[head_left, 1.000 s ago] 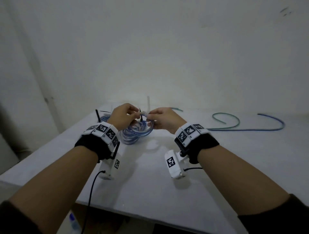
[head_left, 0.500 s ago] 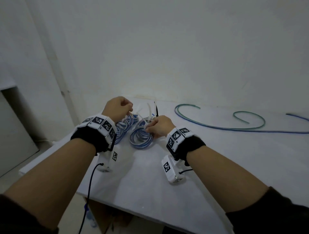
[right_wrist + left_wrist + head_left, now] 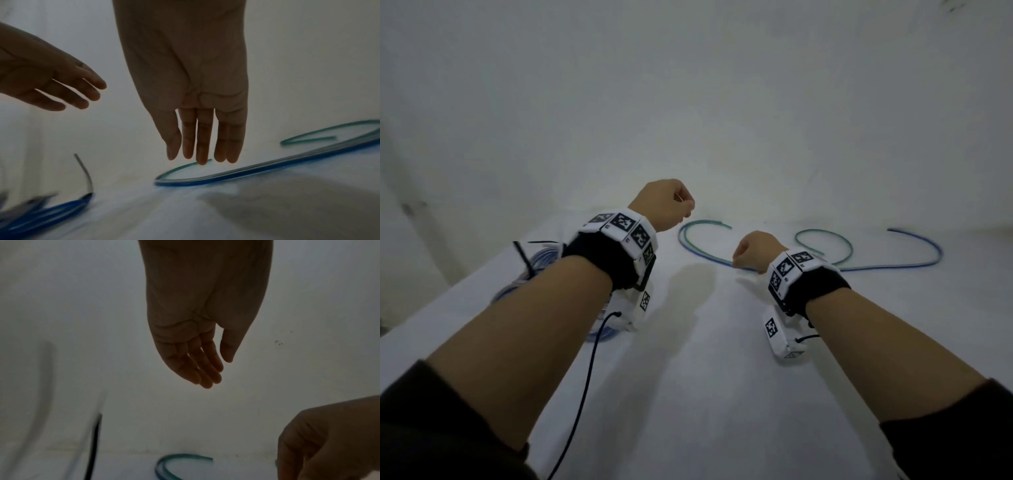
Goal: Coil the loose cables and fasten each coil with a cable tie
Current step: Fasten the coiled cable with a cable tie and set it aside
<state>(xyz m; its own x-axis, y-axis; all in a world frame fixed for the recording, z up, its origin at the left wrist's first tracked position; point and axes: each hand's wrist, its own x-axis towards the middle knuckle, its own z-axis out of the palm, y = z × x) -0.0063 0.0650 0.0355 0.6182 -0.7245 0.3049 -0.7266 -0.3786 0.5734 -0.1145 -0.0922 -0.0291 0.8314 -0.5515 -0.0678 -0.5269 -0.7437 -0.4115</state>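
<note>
Both grips slack, empty: left hand (image 3: 197, 331), right hand (image 3: 191, 91) above seemingly loose blue-green cable (image 3: 236, 174).

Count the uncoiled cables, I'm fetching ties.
2: a green cable and a blue cable lie side by side on the table beyond the right hand; arms could hide others.

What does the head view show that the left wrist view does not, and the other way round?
Only the head view shows both forearms with their wristbands, the blue coil lying under the left arm, and the far curl of the loose cables on the white table.

Only the left wrist view shows the palm side of the left hand: the fingers are straight and hold nothing.

Both show the two hands, the right hand among them, the near bend of the loose cables and a black cable tie.
</note>
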